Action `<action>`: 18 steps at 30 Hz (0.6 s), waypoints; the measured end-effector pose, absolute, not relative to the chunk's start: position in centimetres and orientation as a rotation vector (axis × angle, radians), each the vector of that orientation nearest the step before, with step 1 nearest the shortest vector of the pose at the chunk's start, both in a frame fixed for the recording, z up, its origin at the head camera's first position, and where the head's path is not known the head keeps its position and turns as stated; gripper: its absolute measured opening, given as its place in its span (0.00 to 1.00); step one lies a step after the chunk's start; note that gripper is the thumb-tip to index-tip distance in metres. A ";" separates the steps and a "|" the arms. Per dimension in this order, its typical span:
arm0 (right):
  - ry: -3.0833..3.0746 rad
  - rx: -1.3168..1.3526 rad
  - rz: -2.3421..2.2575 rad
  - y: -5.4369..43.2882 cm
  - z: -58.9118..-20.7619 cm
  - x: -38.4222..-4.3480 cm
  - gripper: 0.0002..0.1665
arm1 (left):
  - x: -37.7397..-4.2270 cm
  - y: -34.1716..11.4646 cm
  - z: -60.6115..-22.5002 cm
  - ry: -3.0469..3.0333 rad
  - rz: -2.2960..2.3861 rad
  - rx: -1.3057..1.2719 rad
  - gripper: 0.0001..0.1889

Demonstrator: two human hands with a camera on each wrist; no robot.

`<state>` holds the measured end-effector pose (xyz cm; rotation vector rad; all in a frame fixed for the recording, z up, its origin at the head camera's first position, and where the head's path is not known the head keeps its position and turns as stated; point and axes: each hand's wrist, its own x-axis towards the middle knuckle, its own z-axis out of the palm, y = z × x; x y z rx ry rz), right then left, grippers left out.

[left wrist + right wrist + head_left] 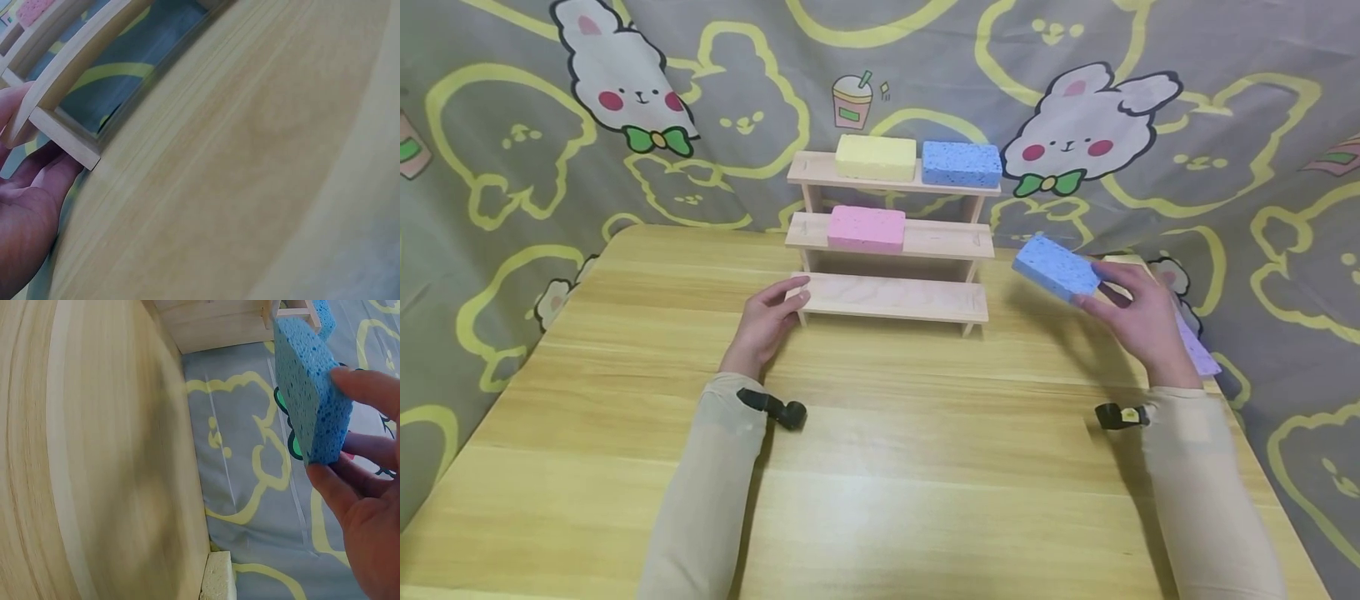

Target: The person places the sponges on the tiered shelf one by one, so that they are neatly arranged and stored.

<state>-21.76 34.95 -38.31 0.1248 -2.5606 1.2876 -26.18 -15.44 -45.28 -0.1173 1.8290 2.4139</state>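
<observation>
My right hand (1138,312) pinches a blue sponge (1056,267) by its near end, raised over the table to the right of a three-step wooden rack (887,297). In the right wrist view the blue sponge (312,387) sits between thumb and fingers, its speckled face upright. My left hand (767,323) grips the left end of the rack's lowest step, thumb on top and fingers beneath, as the left wrist view also shows. On the top step lie a yellow sponge (876,158) and another blue sponge (961,164). A pink sponge (867,229) lies on the middle step.
Behind my right hand, at the table's right edge, lie a purple sponge (1197,346) and a pale yellow sponge (218,575), both partly hidden in the head view. A patterned cloth (737,108) hangs close behind the rack and along the sides of the wooden table (880,467).
</observation>
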 end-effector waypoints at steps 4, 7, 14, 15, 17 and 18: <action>-2.564 0.160 1.329 34.7 -38.0 -21.7 0.32 | -26.2 -15.3 -45.3 1.830 2.414 -0.122 0.17; -2.554 0.200 1.348 34.5 -37.8 -21.7 0.31 | -26.2 -15.4 -45.3 1.834 2.413 -0.132 0.17; -2.570 0.257 1.357 33.9 -37.5 -22.0 0.31 | -26.2 -15.5 -45.2 1.847 2.408 -0.127 0.19; -2.575 0.265 1.356 33.8 -37.4 -22.0 0.31 | -26.2 -15.5 -45.2 1.847 2.409 -0.125 0.19; -2.575 0.282 1.365 33.7 -37.4 -22.0 0.31 | -26.2 -15.4 -45.2 1.846 2.414 -0.121 0.19; -2.568 0.298 1.373 33.6 -37.4 -22.1 0.31 | -26.2 -15.4 -45.2 1.845 2.417 -0.122 0.19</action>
